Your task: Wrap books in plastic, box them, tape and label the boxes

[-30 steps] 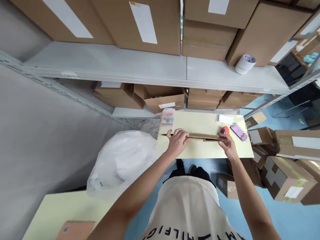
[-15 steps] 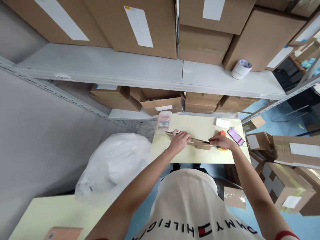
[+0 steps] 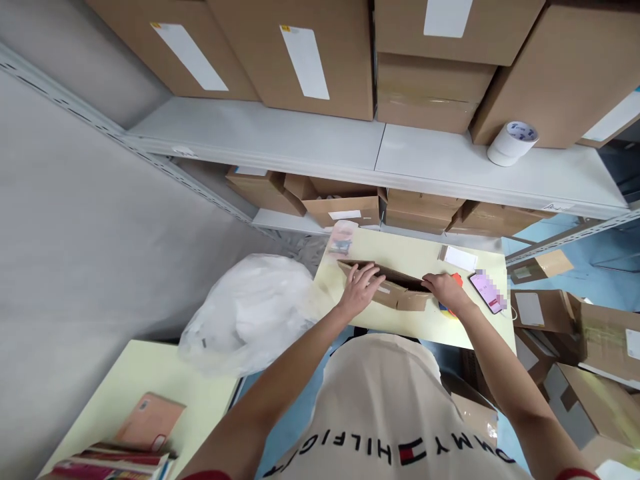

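Note:
A narrow, partly opened cardboard box (image 3: 390,295) stands on the pale yellow table (image 3: 405,245) in front of me, its dark slot facing up. My left hand (image 3: 360,291) grips the upper edge of its near side, left of the middle. At the box's right end, my right hand (image 3: 445,291) is closed on the edge with the fingertips at the opening. Partly hidden under my right hand lies a red, blue and yellow object (image 3: 457,279). To its right are a phone (image 3: 486,291) with a lit screen and a white card or label stack (image 3: 459,258).
Shelves (image 3: 320,143) with large cartons (image 3: 425,93) rise behind the table, with tape rolls (image 3: 513,143) on the upper board. A white plastic bag (image 3: 250,313) bulges at the left. Another table (image 3: 120,373) holds books (image 3: 150,421). More cartons (image 3: 545,310) stand at the right.
The cardboard box has gone from nearly flat to spread open, with a dark gap between its sides. Both hands stay on it. My view has turned slightly left.

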Motion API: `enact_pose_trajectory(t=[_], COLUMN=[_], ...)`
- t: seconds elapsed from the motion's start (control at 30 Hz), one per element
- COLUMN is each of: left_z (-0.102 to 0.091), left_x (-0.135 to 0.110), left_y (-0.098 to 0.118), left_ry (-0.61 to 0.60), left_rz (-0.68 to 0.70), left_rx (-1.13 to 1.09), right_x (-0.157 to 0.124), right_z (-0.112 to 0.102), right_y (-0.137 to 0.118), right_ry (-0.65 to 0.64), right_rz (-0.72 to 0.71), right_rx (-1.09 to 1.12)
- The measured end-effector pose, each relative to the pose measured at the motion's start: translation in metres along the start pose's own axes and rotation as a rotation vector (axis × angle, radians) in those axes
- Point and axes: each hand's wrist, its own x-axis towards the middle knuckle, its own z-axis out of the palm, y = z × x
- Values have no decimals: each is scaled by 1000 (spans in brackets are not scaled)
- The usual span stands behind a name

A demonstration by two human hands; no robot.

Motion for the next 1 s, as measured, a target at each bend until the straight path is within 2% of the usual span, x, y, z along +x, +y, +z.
enact_pose_trajectory(t=[0.1,0.3,0.43,0.53,0.63,0.7,0.77,0.83,0.87,1.0], left_z=[1,-6,-20,-40,-62,-74,-80,-81,-80,-72], left_x=[-5,-4,3,15,31,40,46,47,47,40], left_y=[3,13,24,25,12,-2,-15,-25,-28,-29], left_ry=[-32,-137,-255,-315,-344,-477,-686,-847,-885,-854], left_rz=[-38,-20,-87,-250,-473,-589,-654,-655,-636,-578], left_rx=[-12,-107,-235,-256,-74,37,72,65,61,57], right_x=[1,1,13,19,22,24,27,31,33,35], right_z=[1,4,0,-5,-9,-8,-2,8,16,54], right_y=[-10,-22,-27,-31,-33,-33,-31,-29,-27,-20], right_ry=[9,-49,22,54,63,63,74,151,227,560], right_rz=[68,117,159,141,68,24,0,27,73,370], right_rx=[-152,-214,-232,-237,-235,-214,-159,-63,1,392])
